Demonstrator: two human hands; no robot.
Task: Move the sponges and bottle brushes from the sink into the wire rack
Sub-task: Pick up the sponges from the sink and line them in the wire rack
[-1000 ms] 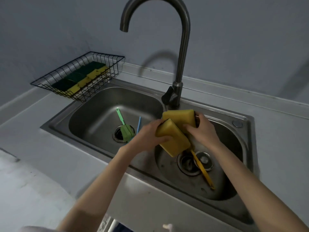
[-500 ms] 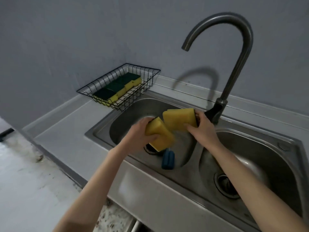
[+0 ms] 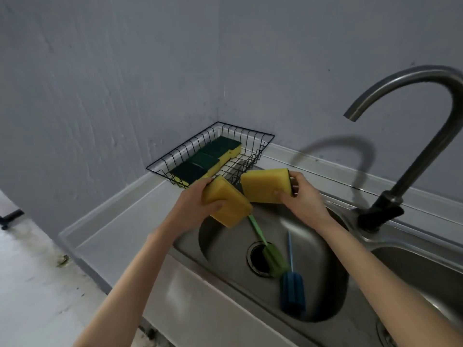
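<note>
Both forearms bare to frame edge; left grip [image 3: 194,206], right grip [image 3: 304,199] ungloved.

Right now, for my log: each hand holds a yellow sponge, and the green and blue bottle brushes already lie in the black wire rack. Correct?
Not quite. The head view shows the green bottle brush and blue bottle brush lying in the steel sink's left basin, not in the black wire rack. Each hand does hold a yellow sponge.

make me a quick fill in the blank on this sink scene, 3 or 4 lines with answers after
1. Each hand, left hand and right hand, holds one ____ sponge.
2. The wire rack already holds a row of sponges with their ____ sides up.
3. The green brush lies with its head over the ____ of the sink.
4. The brush beside it is ____.

Missing words: yellow; green; drain; blue
</note>
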